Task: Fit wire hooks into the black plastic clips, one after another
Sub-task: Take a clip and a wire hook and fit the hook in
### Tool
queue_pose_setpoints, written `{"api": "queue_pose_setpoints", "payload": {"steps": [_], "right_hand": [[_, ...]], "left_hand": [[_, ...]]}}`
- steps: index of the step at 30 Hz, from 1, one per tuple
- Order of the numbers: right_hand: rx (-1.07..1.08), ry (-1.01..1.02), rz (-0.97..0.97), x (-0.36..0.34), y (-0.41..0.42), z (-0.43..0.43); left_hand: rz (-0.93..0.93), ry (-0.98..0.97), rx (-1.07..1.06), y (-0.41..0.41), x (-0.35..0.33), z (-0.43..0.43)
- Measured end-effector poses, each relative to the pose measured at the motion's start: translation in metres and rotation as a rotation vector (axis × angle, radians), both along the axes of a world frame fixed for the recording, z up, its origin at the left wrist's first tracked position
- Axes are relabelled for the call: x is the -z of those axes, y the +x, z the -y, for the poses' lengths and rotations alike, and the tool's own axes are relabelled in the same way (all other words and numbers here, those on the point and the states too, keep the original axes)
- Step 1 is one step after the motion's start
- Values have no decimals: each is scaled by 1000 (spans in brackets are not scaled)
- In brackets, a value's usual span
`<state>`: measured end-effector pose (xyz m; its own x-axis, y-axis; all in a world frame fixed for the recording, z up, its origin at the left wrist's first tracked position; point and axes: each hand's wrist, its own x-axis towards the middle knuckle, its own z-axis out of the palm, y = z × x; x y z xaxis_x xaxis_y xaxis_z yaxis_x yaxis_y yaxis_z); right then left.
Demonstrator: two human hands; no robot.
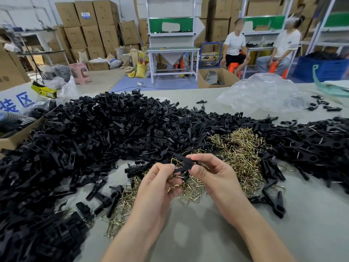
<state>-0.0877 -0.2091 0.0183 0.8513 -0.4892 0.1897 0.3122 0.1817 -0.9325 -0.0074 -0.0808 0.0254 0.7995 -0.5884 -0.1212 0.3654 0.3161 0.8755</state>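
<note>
Head view, looking down at a grey worktable (188, 235) from the worker's own eyes. Two bare forearms reach in from the bottom edge and meet at the centre. The left hand (156, 183) and right hand (214, 176) hold one black plastic clip (184, 164) between them, just above the table. The left thumb and curled fingers pinch the clip's left end. The right thumb and forefinger pinch its right end, with the other right fingers curled underneath. A brass-coloured wire hook (175, 160) shows at the clip just above the left fingertips; whether it is seated in the clip cannot be told.

A loose heap of wire hooks (243, 154) lies right behind and under the hands, spreading down to the left. A big pile of black clips (105, 129) arcs round the far and left sides of the table. Clips with wire showing (321, 144) lie heaped at the right. A crumpled clear plastic bag (264, 93) sits on the far right of the table, and a cardboard box (17, 138) stands at the left edge.

Beyond the table are stacked cartons (94, 25), white workbenches (172, 49), a pink stool (80, 71) and two seated people (235, 45)
</note>
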Motion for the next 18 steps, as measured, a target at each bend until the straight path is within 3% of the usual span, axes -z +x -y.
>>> {"api": "queue_pose_setpoints", "payload": {"steps": [5, 13, 18], "right_hand": [[-3, -22, -3, 1, 1, -1], [-8, -16, -22, 2, -1, 1], [-2, 5, -39, 2, -1, 2]], "left_hand": [[11, -1, -7, 1, -1, 0], [27, 11, 218, 5, -6, -6], [-59, -24, 307, 5, -6, -4]]}}
